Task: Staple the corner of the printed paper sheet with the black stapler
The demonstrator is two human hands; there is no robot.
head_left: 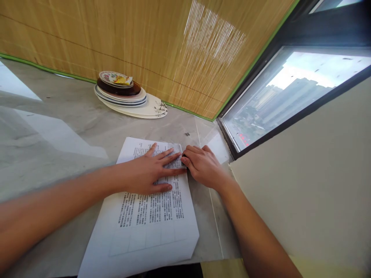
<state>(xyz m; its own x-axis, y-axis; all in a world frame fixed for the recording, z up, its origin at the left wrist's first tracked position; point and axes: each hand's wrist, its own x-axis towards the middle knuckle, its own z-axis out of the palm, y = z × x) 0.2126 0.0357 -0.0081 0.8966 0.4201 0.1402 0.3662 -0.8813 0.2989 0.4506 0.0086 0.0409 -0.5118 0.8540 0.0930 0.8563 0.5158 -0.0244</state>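
Note:
A large white printed sheet of paper (150,224) lies on the grey marble counter (58,127), its far right corner folded over. My left hand (147,172) lies flat on the sheet with fingers spread, pressing down on the folded part. My right hand (204,166) rests at the sheet's right edge with its fingers curled, the fingertips pressing the fold where they meet my left fingertips. Whether anything small sits under those fingertips is hidden.
A stack of plates (127,96) stands at the back of the counter against a bamboo blind (145,42); the top plate holds something yellow. A dark-framed window (290,88) runs along the right. A beige wall panel (313,173) borders the counter's right side.

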